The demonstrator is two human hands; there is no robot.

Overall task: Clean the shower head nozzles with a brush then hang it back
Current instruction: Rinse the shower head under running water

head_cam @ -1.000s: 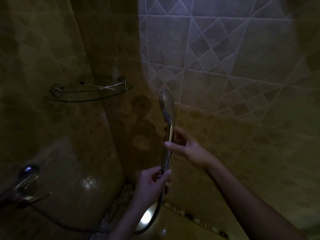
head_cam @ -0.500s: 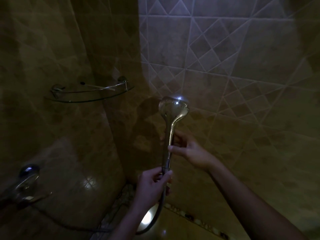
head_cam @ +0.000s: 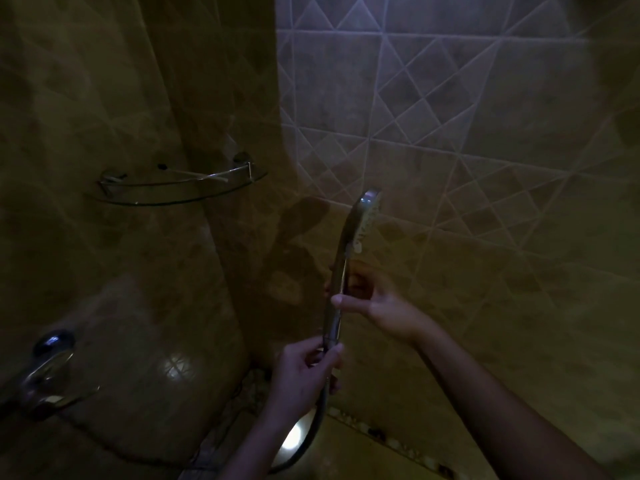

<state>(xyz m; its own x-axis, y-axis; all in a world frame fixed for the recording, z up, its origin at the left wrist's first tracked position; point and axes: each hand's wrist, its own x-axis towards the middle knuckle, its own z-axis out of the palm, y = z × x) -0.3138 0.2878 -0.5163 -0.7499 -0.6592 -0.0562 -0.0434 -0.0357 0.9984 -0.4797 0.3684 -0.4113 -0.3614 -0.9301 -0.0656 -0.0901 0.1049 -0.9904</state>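
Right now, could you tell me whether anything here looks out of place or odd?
Nothing looks damaged or spilled. The shower head is off its mount, held upright by both hands, and no brush is in view.

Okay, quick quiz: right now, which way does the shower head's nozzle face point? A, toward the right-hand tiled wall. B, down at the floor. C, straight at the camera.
A: the shower head is seen edge-on, its nozzle face turned toward the right tiled wall.

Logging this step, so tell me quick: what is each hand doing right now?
Left hand: closed around the bottom of the shower head handle, where the hose joins.
Right hand: holding the handle higher up, thumb across the front.
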